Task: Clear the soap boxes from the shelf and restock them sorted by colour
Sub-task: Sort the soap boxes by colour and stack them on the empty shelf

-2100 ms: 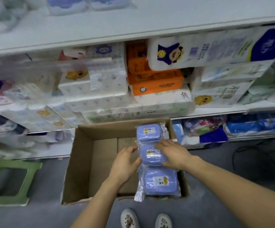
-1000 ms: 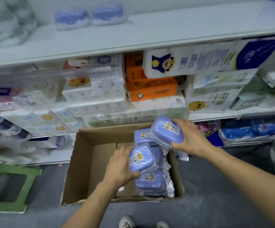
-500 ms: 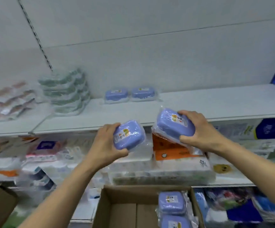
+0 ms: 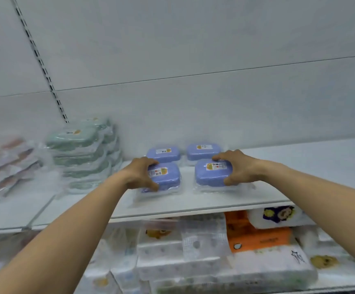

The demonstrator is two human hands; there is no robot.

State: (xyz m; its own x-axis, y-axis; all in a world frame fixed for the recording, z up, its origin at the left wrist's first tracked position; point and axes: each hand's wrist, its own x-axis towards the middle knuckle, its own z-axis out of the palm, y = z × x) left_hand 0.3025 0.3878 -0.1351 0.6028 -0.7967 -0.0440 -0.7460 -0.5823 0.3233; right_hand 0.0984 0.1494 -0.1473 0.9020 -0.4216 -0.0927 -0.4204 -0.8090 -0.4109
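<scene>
Shelf (image 4: 193, 200) — soap boxes (image 4: 211, 172) in hands (image 4: 239, 168)

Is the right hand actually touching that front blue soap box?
Touching. The head view shows the right hand curled over the front right soap box, thumb on its near side.

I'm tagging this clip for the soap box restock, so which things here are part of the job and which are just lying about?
Part of the job:
- left hand gripping front left blue soap box
- right hand gripping front right blue soap box
- two back blue soap boxes
- green soap box stack
- pink packs, blurred
- shelf

Just lying about:
- tissue packs
- orange pack
</scene>
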